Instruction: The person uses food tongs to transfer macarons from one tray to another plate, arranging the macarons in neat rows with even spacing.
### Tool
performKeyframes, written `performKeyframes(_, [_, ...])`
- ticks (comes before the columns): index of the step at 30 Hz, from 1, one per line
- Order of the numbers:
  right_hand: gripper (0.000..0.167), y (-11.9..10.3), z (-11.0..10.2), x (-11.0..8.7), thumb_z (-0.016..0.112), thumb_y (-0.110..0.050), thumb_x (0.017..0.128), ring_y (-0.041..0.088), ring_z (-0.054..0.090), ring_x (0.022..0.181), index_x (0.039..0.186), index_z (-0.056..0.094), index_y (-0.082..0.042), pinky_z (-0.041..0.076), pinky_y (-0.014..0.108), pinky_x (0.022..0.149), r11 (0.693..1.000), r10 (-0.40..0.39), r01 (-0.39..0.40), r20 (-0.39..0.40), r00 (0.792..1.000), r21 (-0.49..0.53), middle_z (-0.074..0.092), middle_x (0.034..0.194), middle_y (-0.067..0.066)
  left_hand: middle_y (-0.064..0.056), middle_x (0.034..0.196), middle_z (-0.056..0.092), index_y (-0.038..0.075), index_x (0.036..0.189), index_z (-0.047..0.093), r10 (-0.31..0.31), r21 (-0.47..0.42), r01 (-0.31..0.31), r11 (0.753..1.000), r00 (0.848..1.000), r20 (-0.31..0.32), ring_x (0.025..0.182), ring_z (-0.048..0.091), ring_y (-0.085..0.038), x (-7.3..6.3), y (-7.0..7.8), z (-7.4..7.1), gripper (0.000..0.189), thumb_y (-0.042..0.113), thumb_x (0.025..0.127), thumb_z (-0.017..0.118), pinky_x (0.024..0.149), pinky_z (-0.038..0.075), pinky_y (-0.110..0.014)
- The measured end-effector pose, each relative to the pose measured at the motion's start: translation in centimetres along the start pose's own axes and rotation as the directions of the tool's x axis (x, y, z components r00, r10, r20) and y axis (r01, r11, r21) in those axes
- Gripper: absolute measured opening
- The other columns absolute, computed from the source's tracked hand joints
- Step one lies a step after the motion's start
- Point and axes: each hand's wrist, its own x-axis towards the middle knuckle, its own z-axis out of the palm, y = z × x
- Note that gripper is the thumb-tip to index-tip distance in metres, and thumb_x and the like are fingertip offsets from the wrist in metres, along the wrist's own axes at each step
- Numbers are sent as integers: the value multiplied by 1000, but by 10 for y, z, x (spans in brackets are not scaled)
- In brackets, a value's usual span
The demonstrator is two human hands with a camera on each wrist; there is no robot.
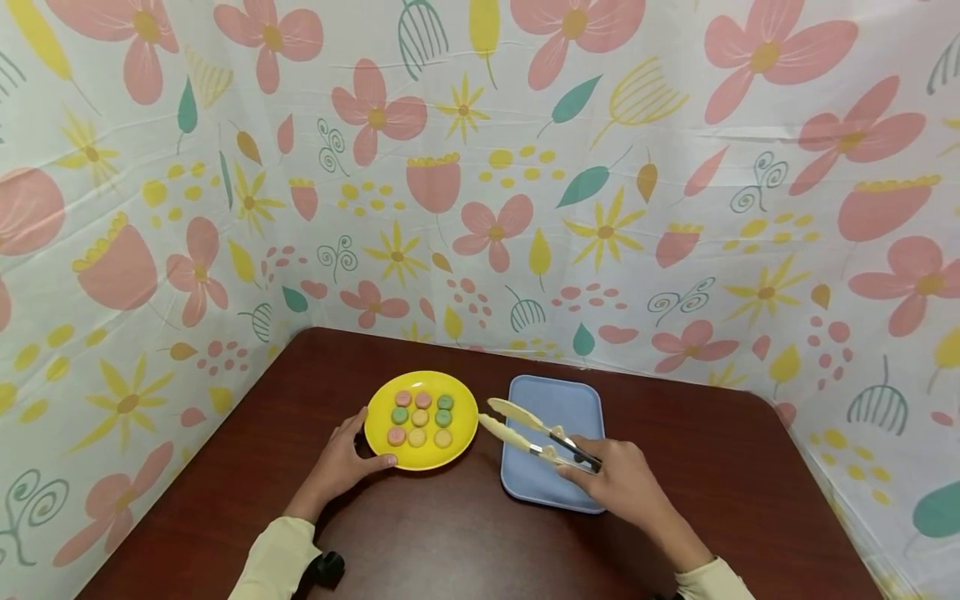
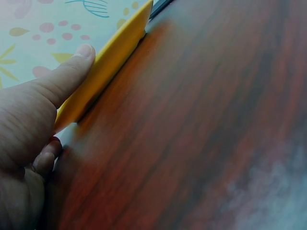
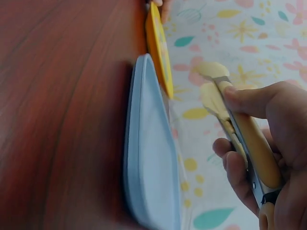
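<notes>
Small pink, green and cream macarons (image 1: 420, 417) lie in rows on a round yellow plate (image 1: 382, 454). My left hand (image 1: 341, 467) holds this plate by its left side, thumb on the near rim and fingers at the far left edge. In the left wrist view, the thumb (image 2: 72, 72) presses against the plate's rim. My right hand (image 1: 618, 483) grips a pair of tongs (image 1: 555, 442) with cream tips and metal arms. The tips stand apart with nothing between them, pointing left towards the plate. Beneath the tongs is a blue rectangular tray (image 1: 551, 492), with no macarons visible on it.
Dark brown wooden table (image 1: 450, 542) carries the plate on the left and the tray on the right, a narrow gap between them. Flower-patterned cloth (image 1: 480, 167) hangs behind the table and along its sides. A black object (image 1: 327, 569) sits at the left wrist.
</notes>
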Motion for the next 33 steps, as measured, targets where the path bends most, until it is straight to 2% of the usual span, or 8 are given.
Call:
performKeyframes(4, [53,16,-10,-10,84,-36,85,3,34,46,125,74,-4,33,23,44,999,32,-33,-86,996,-2,47,53,-11,-23,163,28,3,163,18,0,-8,1,1000,1000,5,147,26,-43,0,-1,-1,120,54,78,86,114,32,-64])
performKeyframes(7, [51,29,-18,-17,83,-38,87,6,41,49,125,74,-6,35,24,47,998,61,-65,-142,988,-23,50,54,-11,-22,164,28,3,163,17,5,-7,-5,1000,1000,4,148,25,-43,1,-1,-1,120,54,78,85,114,31,-64])
performKeyframes(14, [53,63,-32,-31,78,-47,89,15,45,56,125,74,-8,37,31,54,984,140,-159,-218,966,-75,53,56,-7,-22,163,29,4,163,18,12,-2,-12,1000,1000,3,146,28,-42,3,-2,-1,120,54,78,85,114,32,-63])
performKeyframes(17, [54,78,-35,-39,79,-47,89,20,51,58,124,74,-7,43,40,56,977,165,-193,-260,951,-87,63,61,1,-22,163,29,4,163,18,10,-3,-10,1000,1000,7,147,27,-42,3,-2,-1,119,54,79,85,114,32,-63])
performKeyframes(21, [55,96,-38,-49,78,-47,89,41,66,70,123,74,-4,48,60,66,958,231,-272,-316,920,-91,74,81,18,-22,164,28,4,164,17,7,-11,-7,1000,1000,12,148,25,-43,2,-1,-1,120,54,79,85,114,31,-64])
performKeyframes(23, [58,103,-39,-54,77,-48,89,51,67,80,123,73,-2,46,66,70,943,277,-320,-326,904,-87,74,90,24,-22,164,27,4,164,16,7,-14,-7,1000,1000,14,148,24,-43,2,-1,-1,120,54,79,85,114,31,-64])
performKeyframes(26, [61,112,-42,-59,75,-50,90,58,64,86,125,71,1,45,69,71,923,328,-373,-317,890,-92,73,96,29,-22,164,26,4,164,16,6,-17,-5,1000,1000,17,149,24,-43,1,-2,-1,120,54,79,85,114,31,-64])
performKeyframes(33, [64,128,-46,-66,72,-52,92,58,64,84,125,70,3,46,66,67,894,395,-432,-246,885,-117,72,100,31,-22,164,27,4,164,16,3,-17,-3,1000,1000,16,148,25,-42,0,-1,1,120,54,79,85,115,31,-64])
